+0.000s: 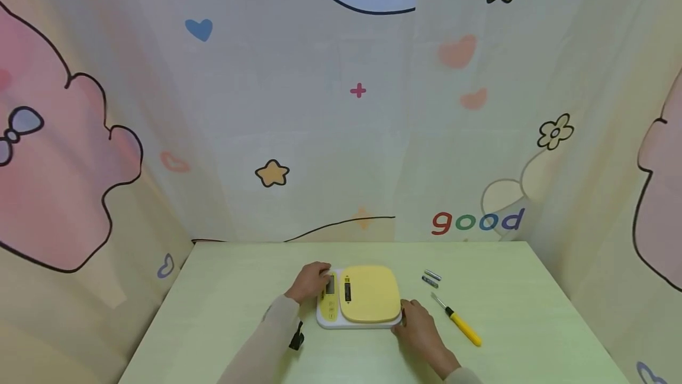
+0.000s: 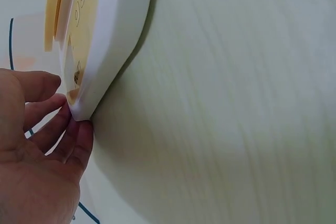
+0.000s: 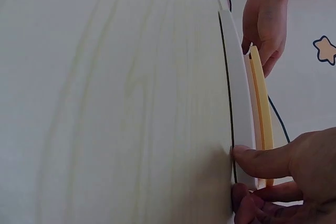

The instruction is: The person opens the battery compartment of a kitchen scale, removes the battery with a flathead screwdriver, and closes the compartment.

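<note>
A kitchen scale (image 1: 370,295) with a white base and a yellow square platform lies face up on the table. Its yellow panel with a small display (image 1: 330,284) is on the left side. My left hand (image 1: 310,282) grips the scale's far left corner; in the left wrist view its fingertips (image 2: 81,142) meet the white edge. At the near right corner, my right hand (image 1: 421,328) holds the base, with the thumb (image 3: 262,162) on the white side wall and fingers beside it in the right wrist view.
Two small batteries (image 1: 433,275) lie right of the scale on the pale wood-grain table (image 1: 213,313). Nearer me is a screwdriver (image 1: 463,328) with a yellow handle, its tip pointing away to the left. A patterned curtain (image 1: 319,106) rises behind the table and at both sides.
</note>
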Motion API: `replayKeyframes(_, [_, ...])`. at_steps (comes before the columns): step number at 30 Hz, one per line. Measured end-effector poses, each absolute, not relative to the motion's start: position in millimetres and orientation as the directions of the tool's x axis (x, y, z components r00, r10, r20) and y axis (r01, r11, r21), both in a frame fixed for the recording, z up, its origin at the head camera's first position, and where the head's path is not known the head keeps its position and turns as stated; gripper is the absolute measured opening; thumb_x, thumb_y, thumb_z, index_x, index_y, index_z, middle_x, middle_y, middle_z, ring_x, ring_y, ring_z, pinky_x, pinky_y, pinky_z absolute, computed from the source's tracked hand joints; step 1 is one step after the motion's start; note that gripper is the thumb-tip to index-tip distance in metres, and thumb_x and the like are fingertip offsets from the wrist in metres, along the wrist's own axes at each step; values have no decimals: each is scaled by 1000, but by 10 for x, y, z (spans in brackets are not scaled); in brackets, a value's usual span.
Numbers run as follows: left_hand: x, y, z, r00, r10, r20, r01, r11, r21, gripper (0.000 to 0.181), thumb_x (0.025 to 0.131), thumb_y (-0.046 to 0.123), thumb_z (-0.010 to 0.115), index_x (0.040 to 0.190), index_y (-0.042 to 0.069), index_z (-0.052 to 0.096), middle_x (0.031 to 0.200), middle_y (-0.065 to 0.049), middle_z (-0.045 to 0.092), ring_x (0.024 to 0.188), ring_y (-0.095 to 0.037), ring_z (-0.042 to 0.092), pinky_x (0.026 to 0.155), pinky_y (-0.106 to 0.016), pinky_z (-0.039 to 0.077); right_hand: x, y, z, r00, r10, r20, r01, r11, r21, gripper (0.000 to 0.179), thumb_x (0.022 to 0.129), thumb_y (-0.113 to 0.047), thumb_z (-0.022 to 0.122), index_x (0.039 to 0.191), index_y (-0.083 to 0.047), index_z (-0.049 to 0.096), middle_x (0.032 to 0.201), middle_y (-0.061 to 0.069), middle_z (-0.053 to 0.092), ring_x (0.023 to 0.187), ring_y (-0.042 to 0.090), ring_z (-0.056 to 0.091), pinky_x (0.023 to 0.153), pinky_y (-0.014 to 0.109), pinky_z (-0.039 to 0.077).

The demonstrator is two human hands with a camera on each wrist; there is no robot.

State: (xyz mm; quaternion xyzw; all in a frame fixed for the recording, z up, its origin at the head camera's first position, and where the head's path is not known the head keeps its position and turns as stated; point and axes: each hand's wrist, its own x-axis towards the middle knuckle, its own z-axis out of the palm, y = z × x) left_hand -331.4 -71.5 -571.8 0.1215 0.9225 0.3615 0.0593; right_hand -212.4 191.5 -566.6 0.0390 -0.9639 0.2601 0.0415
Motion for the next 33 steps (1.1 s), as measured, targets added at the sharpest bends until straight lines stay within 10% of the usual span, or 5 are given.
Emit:
replayKeyframes(16, [-3114,-939,-5769,-959,284,-9,187,655,733,37,100,5,47,135,-3,55,137,-21,56,128,-38,52,105,-51,44,-2186,1919,-5661,-991,-37,127,-98,851,-516,16,82,-7,75,85,-6,59,73,1,58,67,14,48,57,30,41])
replayKeyframes(33, [-2901,-1057,-5684,-917,396,54,338,695,635,41,83,-8,67,123,-10,61,114,-22,64,104,-32,62,92,-47,52,-2358,1931,-5659,-995,26,100,-31,848,-529,13,82,-1,73,92,0,64,76,6,64,65,15,52,56,30,45])
